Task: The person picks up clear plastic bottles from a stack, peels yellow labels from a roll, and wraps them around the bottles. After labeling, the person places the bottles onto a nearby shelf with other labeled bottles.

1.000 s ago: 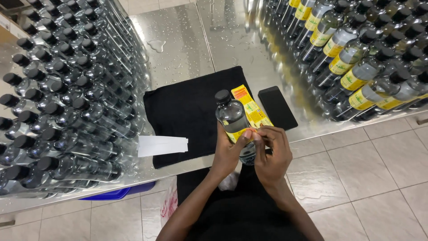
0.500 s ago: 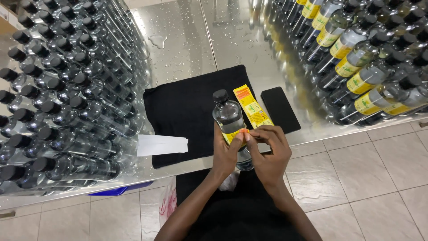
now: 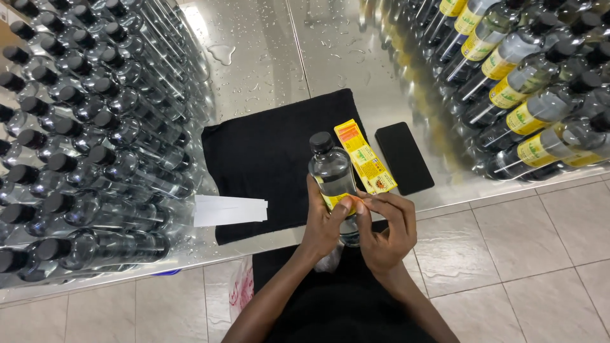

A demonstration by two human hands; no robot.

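From the head camera, the step in hand looks like labelling: the left hand is wrapped around the lower body of a clear bottle with a black cap, held upright just past the near edge of the steel worktop, over the person's lap. The right hand has thumb and forefinger pinched on the end of a yellow label that lies across the bottle's side; whether that end is already stuck down I cannot quite tell, since the fingers cover it. The next move, as I judge it, calls for smoothing the label flat round the curve without a crease, keeping the bottle steady.

Just behind the bottle, a strip of yellow labels lies on a black cloth at the near edge, a black phone beside it to the right, a white paper strip at the cloth's left corner. Rows of unlabelled bottles crowd the left side of the worktop and labelled bottles the right. Open room is the wet middle strip behind the cloth; the sides are tight.
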